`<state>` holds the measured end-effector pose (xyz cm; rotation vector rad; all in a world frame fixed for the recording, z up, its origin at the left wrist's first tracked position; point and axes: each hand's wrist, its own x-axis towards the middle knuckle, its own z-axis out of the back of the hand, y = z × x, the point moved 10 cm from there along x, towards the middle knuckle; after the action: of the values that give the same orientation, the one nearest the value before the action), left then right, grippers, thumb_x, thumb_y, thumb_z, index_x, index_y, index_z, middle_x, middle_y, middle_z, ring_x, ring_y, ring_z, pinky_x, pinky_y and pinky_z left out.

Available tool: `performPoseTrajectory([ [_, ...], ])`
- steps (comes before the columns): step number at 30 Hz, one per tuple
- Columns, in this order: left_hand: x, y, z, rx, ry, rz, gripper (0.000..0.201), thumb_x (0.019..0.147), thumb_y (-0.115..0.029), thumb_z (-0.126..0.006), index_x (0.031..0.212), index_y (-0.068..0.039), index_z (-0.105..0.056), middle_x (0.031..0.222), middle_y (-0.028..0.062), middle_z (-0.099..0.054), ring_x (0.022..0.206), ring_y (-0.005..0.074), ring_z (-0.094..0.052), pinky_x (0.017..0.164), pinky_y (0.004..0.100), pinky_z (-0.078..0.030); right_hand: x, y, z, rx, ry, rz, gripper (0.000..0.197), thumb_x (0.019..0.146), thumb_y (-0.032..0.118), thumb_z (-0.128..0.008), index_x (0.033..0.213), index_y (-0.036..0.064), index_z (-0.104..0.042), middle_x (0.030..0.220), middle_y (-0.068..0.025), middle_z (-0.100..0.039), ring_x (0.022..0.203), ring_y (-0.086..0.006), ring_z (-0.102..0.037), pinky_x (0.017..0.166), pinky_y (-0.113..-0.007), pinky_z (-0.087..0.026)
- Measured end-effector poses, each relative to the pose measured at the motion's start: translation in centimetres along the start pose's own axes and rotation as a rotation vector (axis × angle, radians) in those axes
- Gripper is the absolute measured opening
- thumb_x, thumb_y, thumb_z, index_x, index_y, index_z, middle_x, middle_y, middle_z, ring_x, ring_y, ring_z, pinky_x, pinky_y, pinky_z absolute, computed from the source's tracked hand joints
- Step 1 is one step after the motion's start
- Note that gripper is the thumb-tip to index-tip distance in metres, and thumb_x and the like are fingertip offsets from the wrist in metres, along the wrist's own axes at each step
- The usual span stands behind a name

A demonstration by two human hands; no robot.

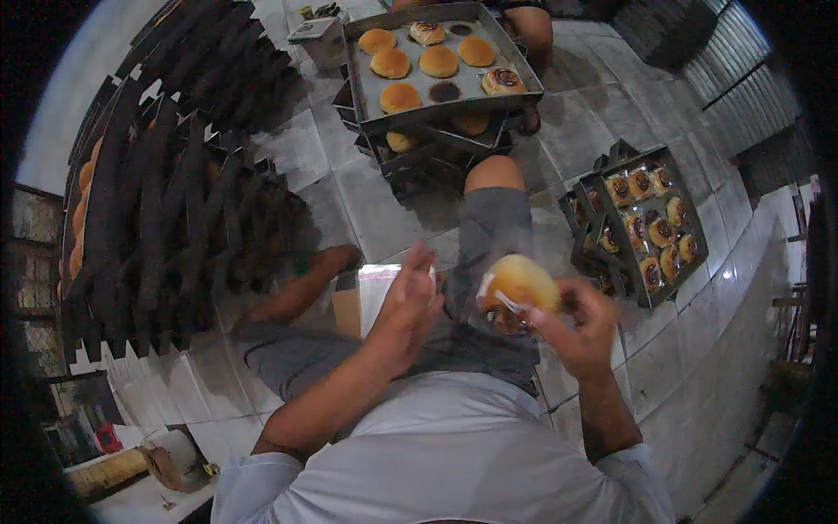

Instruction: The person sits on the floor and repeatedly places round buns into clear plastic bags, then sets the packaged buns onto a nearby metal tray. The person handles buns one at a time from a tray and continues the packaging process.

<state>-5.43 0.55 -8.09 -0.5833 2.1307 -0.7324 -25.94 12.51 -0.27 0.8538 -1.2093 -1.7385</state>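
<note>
In my right hand (587, 325) is a round golden bun (521, 281), gripped at its right side between thumb and fingers. Its lower part shows a dark printed patch and a bit of shiny clear wrapping, blurred by motion. My left hand (407, 301) is raised at the middle, fingers stretched upward, and nothing shows in it. Just behind that hand lies a stack of clear plastic bags (374, 288) on a brown cardboard box (346, 313), between my legs. My left palm partly hides the bags.
Ahead, stacked metal trays (454, 111) carry unwrapped buns and a few wrapped ones. More wrapped buns (661, 231) fill a tray on the right floor. Many dark trays (175, 218) with buns stand stacked at left. Another person's leg (531, 39) shows beyond the front trays.
</note>
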Motion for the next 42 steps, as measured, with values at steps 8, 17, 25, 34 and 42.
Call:
performPoseTrajectory([
  [8,5.3,3.4,3.4,0.384,-0.054,-0.025,0.043,0.098,-0.026,-0.079,0.128,0.002,-0.072,0.116,0.0092,-0.075,0.102,0.0164,-0.071,0.092,0.0321,-0.057,5.0,-8.8,0.3,0.119,-0.03,-0.226,0.028,0.094,0.021,-0.081,0.11,-0.0016,-0.078,0.095,-0.0051,-0.076,0.084,-0.011,-0.068,0.073,-0.026,-0.054],
  [17,4.0,2.1,1.1,0.206,0.013,0.026,0.017,0.1,-0.018,-0.075,0.105,-0.002,-0.074,0.102,0.0037,-0.073,0.09,0.0124,-0.067,0.082,0.0296,-0.057,5.2,-9.6,-3.8,0.419,0.161,-0.294,0.019,0.093,0.017,-0.08,0.097,-0.0013,-0.079,0.083,-0.0043,-0.073,0.073,-0.0076,-0.062,0.065,-0.025,-0.048],
  [25,5.3,-2.3,2.0,0.19,-0.075,-0.207,0.011,0.097,-0.013,-0.077,0.098,-0.003,-0.074,0.094,0.003,-0.073,0.09,0.0128,-0.067,0.085,0.0292,-0.054,4.7,-8.3,-0.9,0.736,-0.167,-0.437,0.014,0.089,0.015,-0.081,0.086,0.002,-0.075,0.076,-0.0014,-0.067,0.066,-0.009,-0.057,0.065,-0.024,-0.044],
  [34,0.5,2.2,3.6,0.404,-0.024,-0.061,0.007,0.087,-0.007,-0.081,0.088,0.0,-0.079,0.095,0.0042,-0.07,0.092,0.0129,-0.065,0.085,0.0299,-0.049,-2.9,-9.1,0.1,0.418,-0.113,-0.44,0.012,0.085,0.01,-0.083,0.082,0.0014,-0.075,0.074,-0.0016,-0.067,0.068,-0.0091,-0.058,0.064,-0.026,-0.043],
  [42,1.2,4.5,2.6,1.084,0.052,-0.356,0.02,0.086,-0.017,-0.078,0.085,0.003,-0.073,0.092,0.0172,-0.073,0.09,0.0269,-0.07,0.081,0.0391,-0.053,-3.3,-16.8,0.6,-0.169,-0.266,-0.273,0.019,0.092,0.013,-0.078,0.102,-0.003,-0.077,0.087,-0.006,-0.074,0.081,-0.0141,-0.068,0.075,-0.03,-0.053],
])
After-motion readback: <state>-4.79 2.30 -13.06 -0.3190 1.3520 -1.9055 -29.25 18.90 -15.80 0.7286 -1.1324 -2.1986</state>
